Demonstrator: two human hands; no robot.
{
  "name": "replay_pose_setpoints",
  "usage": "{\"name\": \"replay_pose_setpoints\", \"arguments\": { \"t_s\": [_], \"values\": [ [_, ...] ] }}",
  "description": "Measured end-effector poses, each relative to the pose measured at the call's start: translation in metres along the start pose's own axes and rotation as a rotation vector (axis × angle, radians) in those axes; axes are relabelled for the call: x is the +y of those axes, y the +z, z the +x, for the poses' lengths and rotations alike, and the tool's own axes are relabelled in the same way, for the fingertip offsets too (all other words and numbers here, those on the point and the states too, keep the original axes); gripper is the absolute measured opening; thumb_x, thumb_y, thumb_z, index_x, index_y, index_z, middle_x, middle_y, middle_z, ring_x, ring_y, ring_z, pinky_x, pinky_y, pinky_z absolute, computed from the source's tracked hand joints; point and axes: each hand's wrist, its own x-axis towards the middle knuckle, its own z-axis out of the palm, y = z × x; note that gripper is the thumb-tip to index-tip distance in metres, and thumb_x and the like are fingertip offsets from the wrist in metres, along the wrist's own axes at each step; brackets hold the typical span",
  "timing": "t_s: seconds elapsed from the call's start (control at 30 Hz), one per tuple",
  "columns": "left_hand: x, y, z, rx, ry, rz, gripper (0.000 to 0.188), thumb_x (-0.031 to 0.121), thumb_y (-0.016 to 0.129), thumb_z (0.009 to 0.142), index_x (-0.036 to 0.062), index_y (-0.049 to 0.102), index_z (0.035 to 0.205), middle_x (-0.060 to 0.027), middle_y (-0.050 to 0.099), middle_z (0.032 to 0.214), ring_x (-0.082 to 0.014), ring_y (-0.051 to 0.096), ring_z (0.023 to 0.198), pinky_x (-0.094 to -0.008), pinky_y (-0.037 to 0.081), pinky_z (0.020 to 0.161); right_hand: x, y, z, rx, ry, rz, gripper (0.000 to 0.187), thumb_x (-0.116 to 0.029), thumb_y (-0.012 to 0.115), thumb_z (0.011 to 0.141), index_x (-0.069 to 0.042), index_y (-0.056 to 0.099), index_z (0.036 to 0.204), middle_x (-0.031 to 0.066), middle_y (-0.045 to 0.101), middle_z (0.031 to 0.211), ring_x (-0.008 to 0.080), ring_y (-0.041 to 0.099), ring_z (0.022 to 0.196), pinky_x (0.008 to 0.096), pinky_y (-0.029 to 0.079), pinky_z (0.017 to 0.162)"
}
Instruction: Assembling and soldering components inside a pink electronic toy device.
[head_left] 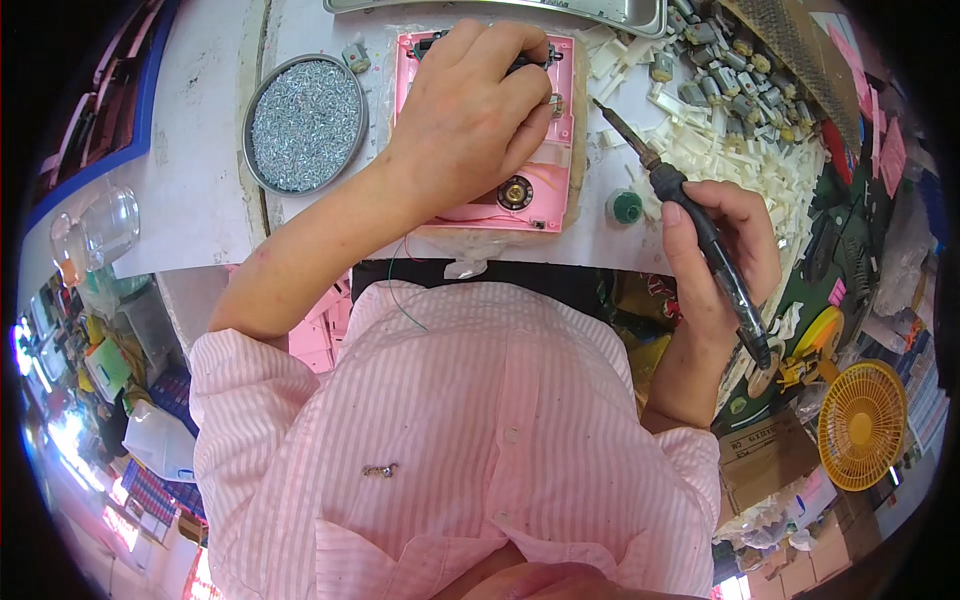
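Observation:
My left hand [480,100] lies over a pink plastic casing [455,216], its fingers bent down at the casing's far end. A black part shows beneath the fingertips, but what they grip is hidden. Inside the casing are a small round speaker [515,192] and thin red wires near its front edge. A thin green wire [392,285] trails off the table's front edge towards my shirt. My right hand [725,245] holds a soldering iron [708,235] by its black handle. The iron's tip points up and left, to the right of the casing and apart from it.
A round metal dish [251,150] full of small screws stands left of the casing. A small green object [626,207] sits at its right. Beyond are piles of white plastic parts [700,150] and small motors [735,85]. A metal tray [590,12] lies at the back.

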Motion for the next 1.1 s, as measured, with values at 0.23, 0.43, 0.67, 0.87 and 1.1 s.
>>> {"name": "replay_pose_setpoints", "arguments": {
  "t_s": [0.23, 0.43, 0.67, 0.87, 1.1],
  "values": [
    [0.004, 0.001, 0.004, -0.009, -0.017, 0.052, 0.014, 0.012, 0.071, 0.074, 0.0029, 0.063, 0.082, -0.0098, 0.060, 0.106, -0.0287, 0.054, 0.089, -0.0405, 0.046, 0.078, 0.006, 0.010, 0.000, -0.024, -0.026, 0.024, 0.022, -0.002, 0.081, 0.079, 0.000, 0.069, 0.097, 0.0018, 0.066, 0.077, 0.0053, 0.056, 0.065, 0.0195, 0.041, 0.058],
    [0.004, 0.003, 0.004, -0.002, -0.021, 0.058, 0.015, 0.011, 0.070, 0.073, 0.0027, 0.063, 0.083, -0.0101, 0.060, 0.106, -0.0284, 0.054, 0.089, -0.0405, 0.046, 0.079, 0.012, 0.014, 0.002, -0.038, -0.065, 0.062, 0.022, -0.002, 0.080, 0.079, 0.000, 0.069, 0.098, 0.0016, 0.066, 0.077, 0.0055, 0.056, 0.066, 0.0195, 0.042, 0.059],
    [0.005, 0.002, 0.004, -0.017, -0.028, 0.064, 0.015, 0.011, 0.070, 0.073, 0.0028, 0.063, 0.083, -0.0098, 0.060, 0.106, -0.0285, 0.055, 0.088, -0.0406, 0.046, 0.079, 0.014, 0.019, 0.004, -0.036, -0.072, 0.068, 0.022, -0.003, 0.081, 0.079, 0.001, 0.069, 0.098, 0.0024, 0.067, 0.078, 0.0057, 0.057, 0.066, 0.0197, 0.044, 0.060],
    [0.005, 0.003, 0.004, -0.009, -0.029, 0.071, 0.016, 0.011, 0.070, 0.072, 0.0026, 0.063, 0.084, -0.0096, 0.060, 0.107, -0.0284, 0.055, 0.089, -0.0405, 0.046, 0.078, 0.014, 0.020, 0.002, -0.035, -0.036, 0.073, 0.022, -0.003, 0.081, 0.080, 0.001, 0.069, 0.098, 0.0020, 0.067, 0.077, 0.0052, 0.056, 0.066, 0.0193, 0.043, 0.059],
    [0.005, 0.003, 0.003, -0.011, -0.030, 0.075, 0.017, 0.011, 0.071, 0.072, 0.0026, 0.064, 0.086, -0.0094, 0.060, 0.108, -0.0282, 0.055, 0.090, -0.0405, 0.046, 0.079, 0.015, 0.015, -0.004, 0.023, -0.036, 0.094, 0.023, -0.001, 0.081, 0.080, 0.002, 0.068, 0.099, 0.0008, 0.063, 0.077, 0.0047, 0.053, 0.065, 0.0192, 0.040, 0.059]
  ]
}}
